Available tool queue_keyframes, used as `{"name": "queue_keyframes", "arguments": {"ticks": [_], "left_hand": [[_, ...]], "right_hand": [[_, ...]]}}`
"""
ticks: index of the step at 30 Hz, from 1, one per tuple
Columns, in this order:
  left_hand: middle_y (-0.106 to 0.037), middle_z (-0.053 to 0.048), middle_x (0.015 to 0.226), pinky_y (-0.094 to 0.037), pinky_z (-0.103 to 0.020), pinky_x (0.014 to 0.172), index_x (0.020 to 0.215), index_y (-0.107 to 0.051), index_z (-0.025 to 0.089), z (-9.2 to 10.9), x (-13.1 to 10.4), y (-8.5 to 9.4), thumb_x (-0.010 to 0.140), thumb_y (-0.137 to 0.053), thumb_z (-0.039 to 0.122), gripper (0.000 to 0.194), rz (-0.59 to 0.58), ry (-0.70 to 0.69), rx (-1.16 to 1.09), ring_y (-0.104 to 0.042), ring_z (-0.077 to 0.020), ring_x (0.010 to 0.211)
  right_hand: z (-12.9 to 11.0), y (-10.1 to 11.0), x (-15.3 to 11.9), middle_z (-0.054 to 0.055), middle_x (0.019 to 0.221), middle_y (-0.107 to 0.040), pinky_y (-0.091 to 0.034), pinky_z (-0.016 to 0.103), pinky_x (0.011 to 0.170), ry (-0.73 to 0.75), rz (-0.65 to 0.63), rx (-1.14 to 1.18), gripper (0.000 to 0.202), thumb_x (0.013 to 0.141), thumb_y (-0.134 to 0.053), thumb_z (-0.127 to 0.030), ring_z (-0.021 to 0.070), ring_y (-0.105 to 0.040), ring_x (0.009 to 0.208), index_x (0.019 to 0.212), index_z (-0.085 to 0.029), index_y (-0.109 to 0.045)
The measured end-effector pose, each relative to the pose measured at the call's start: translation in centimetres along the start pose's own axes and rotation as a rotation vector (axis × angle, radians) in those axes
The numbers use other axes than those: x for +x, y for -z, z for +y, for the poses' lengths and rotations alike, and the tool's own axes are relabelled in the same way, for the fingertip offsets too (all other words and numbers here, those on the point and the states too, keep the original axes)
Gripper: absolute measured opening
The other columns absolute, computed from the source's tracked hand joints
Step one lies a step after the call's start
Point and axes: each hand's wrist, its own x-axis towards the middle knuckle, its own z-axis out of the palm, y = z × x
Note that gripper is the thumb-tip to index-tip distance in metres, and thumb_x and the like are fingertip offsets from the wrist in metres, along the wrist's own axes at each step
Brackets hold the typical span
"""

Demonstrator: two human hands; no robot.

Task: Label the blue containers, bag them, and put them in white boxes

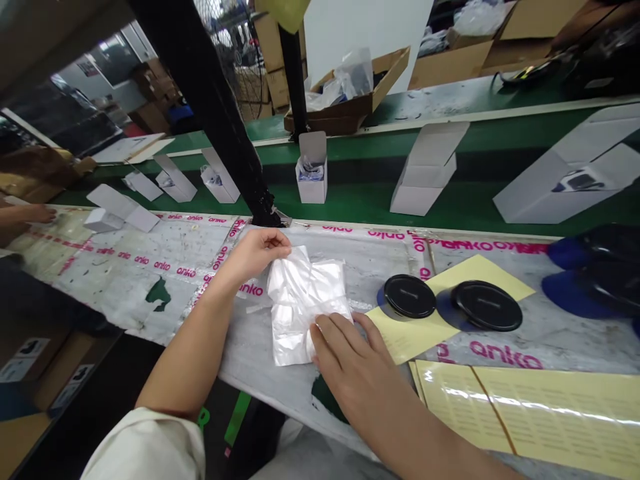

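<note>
A white, crinkled plastic bag (300, 293) lies on the tape-covered table (375, 260) in front of me. My left hand (263, 250) pinches its upper left corner between thumb and fingers. My right hand (350, 353) rests on the lower right part, fingers bent over something round and white that is mostly hidden. Right of the bag, two round containers with black lids, one (410, 296) nearer and one (487, 305) farther right, stand on yellow sheets (477, 273).
Several open white boxes, one (313, 183) straight ahead, stand along the green conveyor (360, 193). A black post (215, 107) rises behind my left hand. Label sheets (565, 407) lie at the lower right, dark blue containers (590, 293) beyond. Another person's hand (37, 213) shows far left.
</note>
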Motion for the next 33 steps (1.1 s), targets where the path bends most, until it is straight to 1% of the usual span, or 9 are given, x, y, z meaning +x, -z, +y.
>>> {"name": "queue_keyframes", "arguments": {"ticks": [5,10,12,14,17,19,22,25,33], "left_hand": [[-0.070,-0.002,0.077,-0.045,-0.027,0.069,0.079,-0.069,0.017,-0.6,0.9,0.3,0.080,-0.065,0.027,0.011,0.157,0.000,0.006,-0.061,-0.0155,0.073],[-0.067,0.000,0.075,-0.050,-0.025,0.069,0.084,-0.065,0.019,1.1,1.6,1.8,0.084,-0.068,0.025,0.007,0.629,-0.264,-0.264,-0.061,-0.0124,0.070],[-0.069,0.000,0.075,-0.053,-0.026,0.072,0.086,-0.067,0.019,3.0,0.9,1.9,0.081,-0.074,0.024,0.010,0.520,-0.348,-0.344,-0.065,-0.0132,0.072],[-0.072,-0.002,0.078,-0.056,-0.027,0.071,0.093,-0.069,0.019,5.1,-0.3,1.4,0.079,-0.080,0.024,0.019,0.259,-0.347,-0.409,-0.069,-0.0155,0.074],[-0.076,-0.004,0.085,-0.059,-0.030,0.067,0.105,-0.067,0.021,7.4,-1.9,-0.5,0.081,-0.081,0.029,0.029,-0.127,-0.311,-0.552,-0.072,-0.0171,0.069],[-0.076,-0.004,0.096,-0.060,-0.031,0.067,0.106,-0.065,0.022,8.1,-2.5,-2.3,0.081,-0.082,0.030,0.031,-0.258,-0.287,-0.648,-0.072,-0.0153,0.065],[-0.071,0.000,0.101,-0.061,-0.029,0.067,0.097,-0.063,0.022,8.4,-2.7,-5.3,0.074,-0.087,0.028,0.033,-0.234,-0.209,-0.755,-0.072,-0.0122,0.063],[-0.068,0.003,0.085,-0.058,-0.023,0.064,0.088,-0.063,0.020,8.1,-3.0,-7.6,0.069,-0.090,0.026,0.034,-0.124,-0.132,-0.807,-0.069,-0.0103,0.063],[-0.077,-0.001,0.077,-0.059,-0.024,0.068,0.086,-0.067,0.021,6.9,-6.9,-10.1,0.075,-0.086,0.023,0.022,-0.140,0.046,-0.800,-0.073,-0.0143,0.071]], "right_hand": [[-0.3,-0.5,0.0,0.013,0.123,-0.071,-0.039,0.053,0.103,-0.011,0.000,0.014,0.033,0.094,-0.054,-0.012,0.0302,-0.057,0.116,0.124,-0.008,-0.067],[-0.2,0.4,0.6,0.013,0.115,-0.072,-0.042,0.057,0.104,-0.018,0.012,0.083,0.029,0.096,-0.052,-0.013,0.0308,-0.061,0.113,0.120,-0.011,-0.067],[1.0,2.3,1.1,0.013,0.113,-0.072,-0.048,0.053,0.101,-0.042,0.076,0.188,0.027,0.097,-0.050,-0.015,0.0281,-0.064,0.111,0.119,-0.014,-0.066],[2.9,4.8,1.7,0.013,0.117,-0.071,-0.053,0.046,0.097,-0.122,0.241,0.269,0.026,0.098,-0.049,-0.015,0.0260,-0.065,0.113,0.118,-0.018,-0.065],[6.1,8.1,2.7,0.008,0.109,-0.073,-0.059,0.041,0.088,-0.409,0.521,0.301,0.020,0.097,-0.054,-0.015,0.0236,-0.070,0.102,0.109,-0.025,-0.067],[7.5,9.0,3.3,0.006,0.103,-0.074,-0.062,0.039,0.079,-0.536,0.530,0.442,0.019,0.094,-0.060,-0.020,0.0215,-0.072,0.089,0.110,-0.026,-0.069],[7.9,8.4,3.6,0.006,0.111,-0.072,-0.063,0.037,0.078,-0.506,0.411,0.654,0.025,0.093,-0.062,-0.023,0.0212,-0.072,0.097,0.116,-0.027,-0.072],[7.0,7.2,3.3,0.006,0.118,-0.069,-0.061,0.035,0.088,-0.489,0.433,0.649,0.021,0.093,-0.062,-0.021,0.0206,-0.068,0.109,0.106,-0.026,-0.077],[3.6,6.8,-0.7,0.001,0.096,-0.069,-0.060,0.025,0.075,-0.536,0.535,0.775,0.012,0.088,-0.069,-0.013,0.0138,-0.071,0.087,0.083,-0.024,-0.070]]}}
